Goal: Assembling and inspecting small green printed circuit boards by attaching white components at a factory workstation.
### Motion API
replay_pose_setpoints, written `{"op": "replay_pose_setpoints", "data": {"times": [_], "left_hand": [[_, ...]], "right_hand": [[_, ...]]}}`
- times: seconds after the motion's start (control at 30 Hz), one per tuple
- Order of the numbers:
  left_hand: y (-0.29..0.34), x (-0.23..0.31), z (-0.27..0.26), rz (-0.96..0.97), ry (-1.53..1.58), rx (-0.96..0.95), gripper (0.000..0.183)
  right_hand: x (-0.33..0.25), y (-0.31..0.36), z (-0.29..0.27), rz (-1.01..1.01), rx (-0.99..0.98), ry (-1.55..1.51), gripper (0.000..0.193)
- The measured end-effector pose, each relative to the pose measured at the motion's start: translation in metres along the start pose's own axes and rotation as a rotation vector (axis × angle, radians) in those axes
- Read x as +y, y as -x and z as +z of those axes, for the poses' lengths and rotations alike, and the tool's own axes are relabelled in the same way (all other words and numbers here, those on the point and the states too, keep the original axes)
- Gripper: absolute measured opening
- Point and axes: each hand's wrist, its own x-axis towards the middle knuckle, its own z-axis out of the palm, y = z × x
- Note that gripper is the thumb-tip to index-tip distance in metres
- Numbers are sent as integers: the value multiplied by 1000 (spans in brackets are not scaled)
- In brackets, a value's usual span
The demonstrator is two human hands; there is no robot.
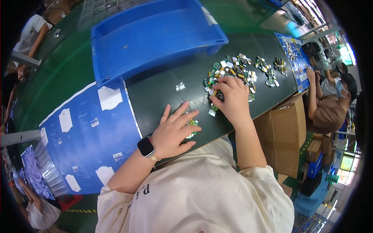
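My left hand (176, 129) lies spread over the dark green tabletop (155, 89), its fingers apart. Partly under its fingers is a small group of little green, white and gold pieces (192, 127). My right hand (232, 97) reaches into the larger heap of small flat pieces (233, 68), coloured green, white and gold. Its thumb and fingers are bent together at the heap's near-left side; what they hold, if anything, is too small to make out. A crumpled clear plastic scrap (180, 86) lies apart, beyond my left hand.
A large blue plastic bin (147, 50) stands at the back. Blue printed sheets (89, 128) cover the left side. Two smaller piles (268, 72) (280, 66) lie right of the heap. A cardboard box (279, 136) stands by the table's right edge, near a seated co-worker (330, 112).
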Motion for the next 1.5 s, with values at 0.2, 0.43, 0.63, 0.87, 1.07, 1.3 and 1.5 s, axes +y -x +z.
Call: {"op": "replay_pose_setpoints", "data": {"times": [0.2, 0.43, 0.63, 0.87, 1.07, 1.3, 1.5], "left_hand": [[3, -13, 0, -28, 199, 247, 27], [1, -15, 1, 61, 333, 282, 22], [5, -6, -1, -39, 624, 116, 23], [15, -11, 14, -256, 1136, 362, 28], [15, -24, 22, -305, 1308, 411, 24], [13, -24, 22, -293, 1508, 435, 22], [9, -16, 17, -348, 1508, 482, 21]], "right_hand": [[-16, -3, -16, 170, 59, -297, 25], [-24, 12, -11, 270, 26, -691, 13], [-54, 11, -6, -98, 13, -688, 16], [-67, 14, 7, -305, 191, -731, 25], [-76, 19, 12, -312, 228, -624, 30], [-81, 21, 14, -276, 192, -603, 33], [-71, 16, 17, -328, 258, -513, 33]]}}
